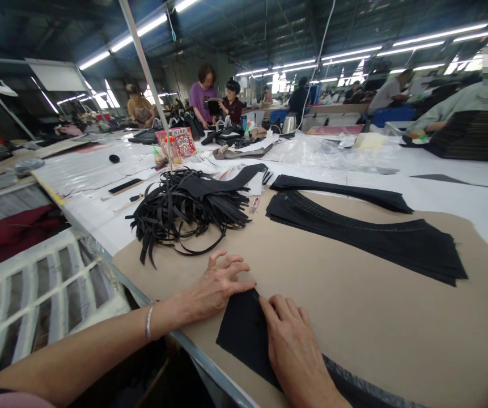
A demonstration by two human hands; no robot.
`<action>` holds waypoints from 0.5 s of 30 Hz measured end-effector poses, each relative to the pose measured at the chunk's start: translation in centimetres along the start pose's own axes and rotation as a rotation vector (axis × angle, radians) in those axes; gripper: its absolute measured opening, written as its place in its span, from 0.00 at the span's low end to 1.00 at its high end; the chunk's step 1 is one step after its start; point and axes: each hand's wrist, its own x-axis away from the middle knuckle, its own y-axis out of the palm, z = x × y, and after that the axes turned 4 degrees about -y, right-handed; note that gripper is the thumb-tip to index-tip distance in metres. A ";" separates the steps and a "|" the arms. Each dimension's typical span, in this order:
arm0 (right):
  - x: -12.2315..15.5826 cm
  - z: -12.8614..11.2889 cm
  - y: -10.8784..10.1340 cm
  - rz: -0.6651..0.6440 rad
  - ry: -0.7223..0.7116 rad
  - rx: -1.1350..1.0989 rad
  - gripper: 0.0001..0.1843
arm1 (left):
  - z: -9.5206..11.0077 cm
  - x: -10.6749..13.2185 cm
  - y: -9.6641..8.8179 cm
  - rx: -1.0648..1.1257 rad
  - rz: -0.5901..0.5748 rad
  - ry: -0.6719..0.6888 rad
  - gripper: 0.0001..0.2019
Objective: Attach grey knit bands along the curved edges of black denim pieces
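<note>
A curved black fabric piece (244, 331) lies on the tan board at the near edge, its far part running under my right hand toward the bottom right. My left hand (213, 286), with a bracelet at the wrist, has its fingers spread; the nearest finger rests on the piece's top corner. My right hand (295, 345) is closed on the right edge of the same piece, fingers together and fingertips pressed at a narrow folded-looking strip. What lies beneath its palm is hidden. Beyond the hands sits a heap of black strips (184, 212).
Two stacks of curved black pieces, one wide (363, 238) and one narrow (341, 192), lie on the tan board (380, 323). Small pink-handled snips (254, 205) lie beside the strips. A thin pole (145, 68) rises behind the heap. Several people work farther back.
</note>
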 end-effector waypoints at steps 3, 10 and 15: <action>-0.1 -0.1 -0.3 -0.028 0.013 -0.021 0.23 | -0.3 0.5 0.3 -0.046 -0.024 0.017 0.18; 0.0 0.1 -0.1 0.020 -0.007 -0.009 0.23 | 1.4 0.0 -0.7 0.016 0.113 -0.182 0.17; -0.1 1.1 2.4 0.223 -0.040 0.148 0.23 | 5.1 -0.2 1.0 0.355 0.073 -0.153 0.16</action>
